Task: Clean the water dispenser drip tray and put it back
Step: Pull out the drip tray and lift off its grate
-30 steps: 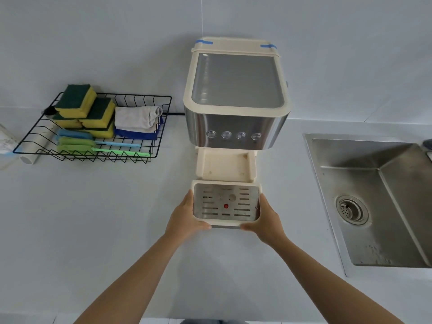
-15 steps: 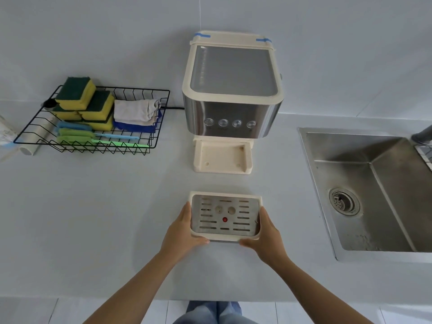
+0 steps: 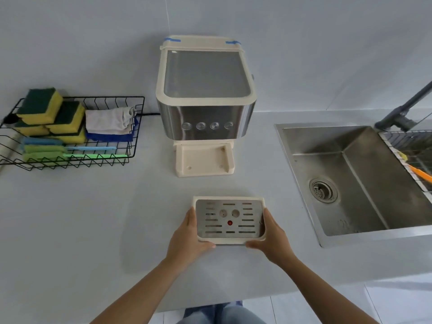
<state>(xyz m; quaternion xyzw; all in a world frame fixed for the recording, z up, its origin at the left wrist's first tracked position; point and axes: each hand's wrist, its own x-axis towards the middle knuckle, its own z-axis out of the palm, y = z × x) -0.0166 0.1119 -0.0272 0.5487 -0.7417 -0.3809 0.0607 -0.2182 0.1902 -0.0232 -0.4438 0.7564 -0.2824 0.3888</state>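
Drip tray (image 3: pixel 229 220) sits between both hands — left hand (image 3: pixel 187 239), right hand (image 3: pixel 273 237) gripping its sides.

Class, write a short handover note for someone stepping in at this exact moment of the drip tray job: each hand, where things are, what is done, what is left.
Left hand: grip on the left edge of the drip tray.
Right hand: grip on the tray's right edge.
The tray, metal grate in place, is out of the water dispenser and held near the front of the counter. The dispenser's base slot is empty.
Done: tray removed.
Left: clean it, probably at the sink on the right or with the sponges and cloth in the wire basket on the left, then slide it back in.
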